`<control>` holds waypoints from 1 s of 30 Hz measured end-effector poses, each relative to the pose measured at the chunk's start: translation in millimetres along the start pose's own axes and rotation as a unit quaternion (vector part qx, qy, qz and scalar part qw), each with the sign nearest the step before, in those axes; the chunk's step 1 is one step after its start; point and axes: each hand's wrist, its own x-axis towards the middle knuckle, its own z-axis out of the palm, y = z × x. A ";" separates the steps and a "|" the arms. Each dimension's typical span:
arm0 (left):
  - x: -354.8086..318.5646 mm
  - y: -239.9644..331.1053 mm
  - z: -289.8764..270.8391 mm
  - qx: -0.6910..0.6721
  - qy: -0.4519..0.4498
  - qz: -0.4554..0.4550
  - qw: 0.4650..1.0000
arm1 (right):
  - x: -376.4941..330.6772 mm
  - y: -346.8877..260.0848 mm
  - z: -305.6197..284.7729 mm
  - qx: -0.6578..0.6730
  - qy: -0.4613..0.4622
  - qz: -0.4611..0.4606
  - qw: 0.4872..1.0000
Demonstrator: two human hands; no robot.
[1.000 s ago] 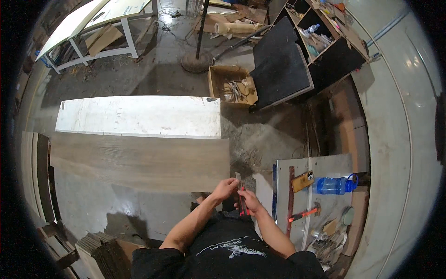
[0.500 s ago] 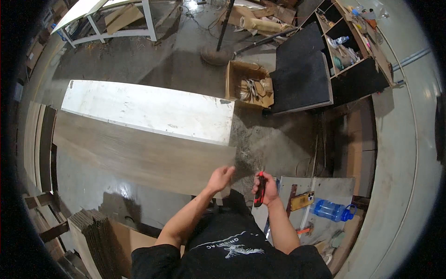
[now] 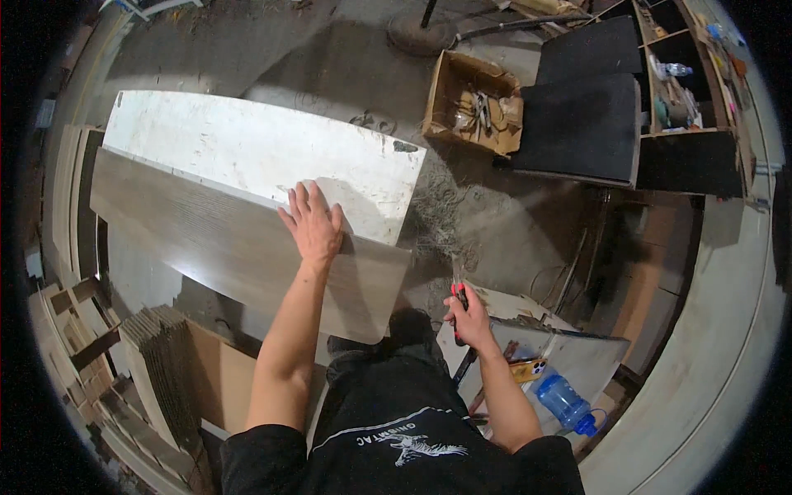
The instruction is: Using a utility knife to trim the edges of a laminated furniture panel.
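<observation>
The brown panel [image 3: 206, 223] lies in front of the person, along the near long edge of the white board [image 3: 247, 148]; whether it rests upon this board or only beside it, I cannot tell. Its long axis runs aslant, from the far left end down to the right end, which comes close to the person's legs. The left hand [image 3: 316, 231] is the nearer one: it is laid over the far long edge of the brown panel, toward the right end, so most of the panel stretches away to the left of it. This hand is flat, with the fingers spread, the palm above the brown surface and the fingertips reaching over the white board. The right hand [image 3: 473, 320] is apart from the panel, beyond its right end; its fingers are closed around a red-and-black tool [image 3: 459, 294], whose thin metallic tip points away from the person. The brown panel itself is long and rather narrow, grey-brown, with fine wood grain along its length, a bright gleam near the near long edge, and a rounded near right corner. To the right of the person, a blue bottle [image 3: 565, 403] lies on its side, near a phone [image 3: 528, 370].
</observation>
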 end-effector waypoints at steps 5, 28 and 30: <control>0.6 -5.4 10.3 0.026 0.036 -0.029 0.999 | 24.9 -59.4 -13.1 -0.239 -0.020 -0.138 0.961; 6.3 -8.5 12.3 0.019 0.023 -0.043 0.999 | 128.7 -51.6 50.0 0.284 -0.161 0.264 0.908; 5.7 -9.2 13.7 0.019 0.018 -0.042 0.999 | 127.2 -43.2 52.6 0.312 -0.156 0.285 0.893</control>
